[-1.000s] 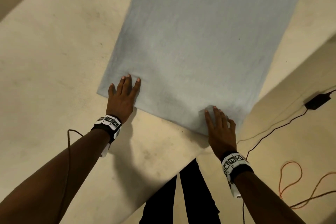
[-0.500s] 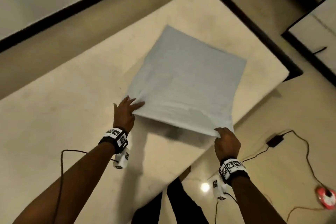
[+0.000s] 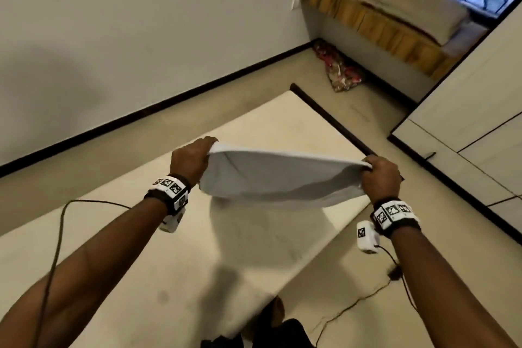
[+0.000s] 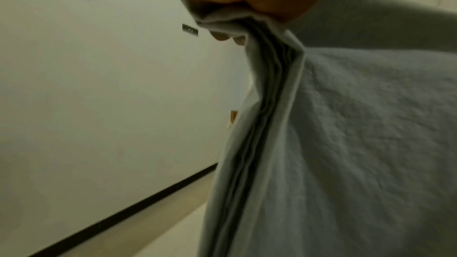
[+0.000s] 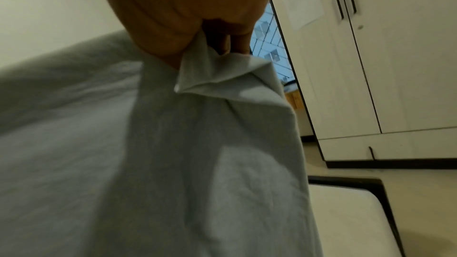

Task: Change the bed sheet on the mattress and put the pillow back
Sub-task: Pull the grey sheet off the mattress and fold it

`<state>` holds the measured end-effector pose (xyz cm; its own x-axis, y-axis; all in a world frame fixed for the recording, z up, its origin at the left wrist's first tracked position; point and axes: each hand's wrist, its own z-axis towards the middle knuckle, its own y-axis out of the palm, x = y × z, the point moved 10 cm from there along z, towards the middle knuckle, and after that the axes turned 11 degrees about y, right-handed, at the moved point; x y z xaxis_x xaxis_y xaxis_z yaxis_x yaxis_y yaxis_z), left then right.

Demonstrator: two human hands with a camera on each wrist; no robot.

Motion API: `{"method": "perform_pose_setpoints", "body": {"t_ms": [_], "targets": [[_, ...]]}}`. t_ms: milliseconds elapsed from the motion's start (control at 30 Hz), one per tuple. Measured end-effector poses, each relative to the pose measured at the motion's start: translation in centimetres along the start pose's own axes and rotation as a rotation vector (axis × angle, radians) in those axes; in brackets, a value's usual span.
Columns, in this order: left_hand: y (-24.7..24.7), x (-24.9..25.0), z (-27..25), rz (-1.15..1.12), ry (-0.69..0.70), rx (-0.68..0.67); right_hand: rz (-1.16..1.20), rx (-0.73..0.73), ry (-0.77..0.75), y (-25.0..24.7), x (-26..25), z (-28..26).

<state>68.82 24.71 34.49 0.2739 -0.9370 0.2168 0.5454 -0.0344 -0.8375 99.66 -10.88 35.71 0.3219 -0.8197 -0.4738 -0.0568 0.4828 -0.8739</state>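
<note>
Both my left hand [image 3: 195, 159] and right hand [image 3: 380, 175] clench the folded sheet [image 3: 276, 175] above the bare mattress [image 3: 141, 248], wardrobe [image 3: 466, 127] beyond my right.

**Person's gear and clothing**

Bare forearms, no sleeves. Left wrist band [image 3: 169, 189]: black strap, white plate with black-and-white square fiducial markers; small white camera block [image 3: 170, 224] hangs under it. Right wrist band [image 3: 395, 215]: same build; white block [image 3: 366, 237] carries one marker. Thin dark cable [image 3: 58, 237] runs along left arm, another [image 3: 401, 277] drops from right block. Black trousers [image 3: 285, 333] at bottom edge.
</note>
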Motion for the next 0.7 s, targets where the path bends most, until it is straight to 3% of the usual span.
{"method": "perform_pose_setpoints", "body": {"t_ms": [100, 267, 467, 567, 700], "targets": [[-4.6, 1.1, 1.9, 0.096, 0.119, -0.039, 0.023, 0.017, -0.051, -3.6, -1.6, 1.1], [-10.5, 2.1, 0.6, 0.193, 0.188, -0.115, 0.061, -0.163, -0.167, -3.9, -2.8, 1.7], [-15.8, 2.5, -4.0, 0.258, 0.025, -0.128, 0.218, -0.388, -0.347, -3.1, -5.0, 0.0], [-18.4, 3.4, -6.9, 0.289, -0.052, -0.164, 0.057, -0.449, -0.509, -3.8, -7.2, -1.5], [-20.9, 7.0, -8.7, 0.332, -0.038, -0.131, -0.324, -0.252, -0.529, -4.1, -9.5, -2.1]]}}
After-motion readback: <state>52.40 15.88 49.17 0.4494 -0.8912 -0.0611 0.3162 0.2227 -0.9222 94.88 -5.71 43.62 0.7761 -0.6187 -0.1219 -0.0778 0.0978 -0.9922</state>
